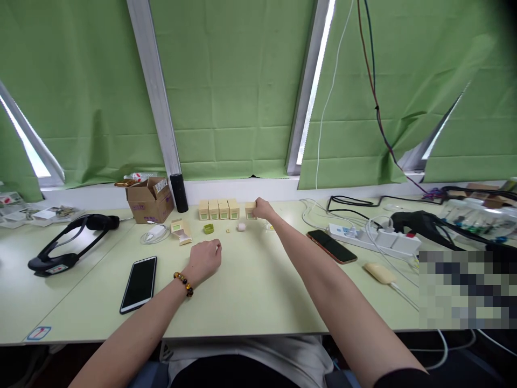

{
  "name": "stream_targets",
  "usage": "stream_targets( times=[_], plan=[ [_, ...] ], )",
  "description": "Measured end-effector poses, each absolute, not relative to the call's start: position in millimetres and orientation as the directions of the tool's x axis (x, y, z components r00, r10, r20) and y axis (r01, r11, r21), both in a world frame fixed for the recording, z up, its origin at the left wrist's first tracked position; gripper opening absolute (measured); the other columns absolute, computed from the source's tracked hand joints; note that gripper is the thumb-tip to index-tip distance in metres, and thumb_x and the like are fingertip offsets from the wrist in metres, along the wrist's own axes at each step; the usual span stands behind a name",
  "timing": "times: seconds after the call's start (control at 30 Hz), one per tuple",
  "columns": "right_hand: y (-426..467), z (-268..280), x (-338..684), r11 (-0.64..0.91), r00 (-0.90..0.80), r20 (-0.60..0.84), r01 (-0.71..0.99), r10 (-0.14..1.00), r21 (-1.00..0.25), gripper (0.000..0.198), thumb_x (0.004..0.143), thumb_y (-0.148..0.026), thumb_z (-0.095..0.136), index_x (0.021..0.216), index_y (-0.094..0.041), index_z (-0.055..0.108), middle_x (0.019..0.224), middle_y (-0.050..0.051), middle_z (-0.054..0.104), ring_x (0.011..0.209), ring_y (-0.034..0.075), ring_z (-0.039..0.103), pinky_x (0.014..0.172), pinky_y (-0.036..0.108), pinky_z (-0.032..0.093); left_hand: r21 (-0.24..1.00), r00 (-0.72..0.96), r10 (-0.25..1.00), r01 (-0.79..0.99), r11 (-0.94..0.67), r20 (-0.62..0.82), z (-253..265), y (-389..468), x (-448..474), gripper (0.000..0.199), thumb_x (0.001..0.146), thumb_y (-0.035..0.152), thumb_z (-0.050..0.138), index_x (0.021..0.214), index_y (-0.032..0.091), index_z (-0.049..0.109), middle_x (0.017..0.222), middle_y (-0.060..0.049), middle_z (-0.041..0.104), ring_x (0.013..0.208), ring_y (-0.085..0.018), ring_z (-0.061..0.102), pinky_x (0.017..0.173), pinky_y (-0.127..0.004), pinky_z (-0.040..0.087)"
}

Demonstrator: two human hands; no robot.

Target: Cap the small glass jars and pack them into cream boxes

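My right hand [263, 209] reaches across the table with its fingers closed on a small cream box [250, 210], which stands at the right of a row of similar boxes [218, 209]. My left hand [205, 260] rests nearer to me on the table, curled into a loose fist, with nothing visible in it. Beyond its knuckles lie a small green case [208, 229], tiny yellowish pieces [228, 231] and a pale pinkish-white cylinder [241, 227]. An opened cream box [181, 231] lies to the left of the green case. A small white item [269, 227] sits below my right wrist.
On the left are a phone [139, 284], a black headset [72, 245], a white charger [155, 232], a cardboard carton [149, 200] and a black cylinder [178, 193]. Another phone [332, 246], a power strip [374, 240], a cream mouse-like device [379, 273] and cables lie right.
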State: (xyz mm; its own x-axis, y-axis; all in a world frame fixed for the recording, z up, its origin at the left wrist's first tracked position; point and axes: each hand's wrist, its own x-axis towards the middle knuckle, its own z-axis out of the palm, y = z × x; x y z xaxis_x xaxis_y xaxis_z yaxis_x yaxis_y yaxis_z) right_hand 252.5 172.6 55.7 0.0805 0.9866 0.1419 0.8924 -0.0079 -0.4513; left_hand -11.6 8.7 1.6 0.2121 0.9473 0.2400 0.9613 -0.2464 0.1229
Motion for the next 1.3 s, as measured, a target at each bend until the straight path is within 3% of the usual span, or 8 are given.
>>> stream_targets(
  times=[0.13,0.3,0.43,0.57,0.8,1.1,1.3],
  plan=[
    [182,36,240,-0.041,0.100,0.140,0.926,0.985,-0.375,0.043,0.083,-0.013,0.073,0.123,-0.015,0.058,0.115,0.015,0.072,0.099,0.024,0.070,0.071,0.027,0.047,0.128,0.223,0.946,0.958,-0.258,0.236,1,8,-11,0.032,0.103,0.033,0.038,0.106,0.024,0.068,0.096,-0.008,0.078,0.091,-0.026,0.072,0.075,-0.034,0.044],
    [170,19,227,-0.019,0.083,0.258,0.970,0.962,-0.241,0.051,0.091,-0.012,0.060,0.140,-0.015,0.045,0.134,0.023,0.061,0.112,0.029,0.067,0.085,0.034,0.045,0.111,0.233,0.945,0.958,-0.263,0.231,1,6,-11,0.030,0.103,0.032,0.039,0.104,0.025,0.068,0.096,-0.007,0.077,0.089,-0.026,0.072,0.074,-0.034,0.044],
    [157,10,226,0.082,-0.050,0.269,0.991,0.962,-0.109,0.035,0.089,-0.015,0.064,0.123,-0.020,0.060,0.127,0.018,0.066,0.122,0.031,0.062,0.102,0.039,0.034,0.106,0.232,0.940,0.958,-0.265,0.251,1,5,-10,0.030,0.103,0.031,0.039,0.102,0.024,0.067,0.092,-0.007,0.077,0.087,-0.026,0.072,0.071,-0.033,0.042],
    [157,3,226,0.156,-0.144,0.197,0.987,0.970,-0.047,0.030,0.088,-0.017,0.062,0.117,-0.022,0.065,0.114,0.012,0.073,0.113,0.027,0.066,0.100,0.038,0.032,0.114,0.223,0.945,0.960,-0.256,0.241,3,6,-10,0.029,0.102,0.030,0.040,0.103,0.023,0.068,0.091,-0.008,0.077,0.087,-0.025,0.071,0.070,-0.032,0.041],
    [180,4,219,0.157,-0.150,0.125,0.986,0.981,-0.049,0.035,0.089,-0.021,0.061,0.124,-0.020,0.061,0.131,0.016,0.068,0.128,0.030,0.058,0.108,0.043,0.032,0.127,0.229,0.942,0.956,-0.265,0.244,4,4,-11,0.029,0.101,0.029,0.040,0.101,0.023,0.068,0.090,-0.007,0.077,0.084,-0.025,0.071,0.067,-0.032,0.039],
    [192,-1,217,0.087,-0.077,0.098,0.990,0.992,-0.109,0.056,0.090,-0.019,0.059,0.144,-0.017,0.045,0.140,0.018,0.062,0.146,0.030,0.042,0.116,0.046,0.031,0.145,0.223,0.946,0.954,-0.261,0.234,6,4,-10,0.032,0.103,0.031,0.038,0.106,0.023,0.069,0.093,-0.008,0.077,0.088,-0.026,0.072,0.074,-0.033,0.044],
    [199,0,221,0.007,0.002,0.087,0.994,0.996,-0.108,0.063,0.092,-0.025,0.059,0.152,-0.018,0.043,0.159,0.020,0.043,0.159,0.038,0.017,0.123,0.054,0.018,0.161,0.225,0.950,0.951,-0.263,0.218,7,3,-9,0.033,0.103,0.032,0.038,0.108,0.024,0.069,0.095,-0.009,0.077,0.089,-0.026,0.071,0.076,-0.034,0.044]
  ],
)
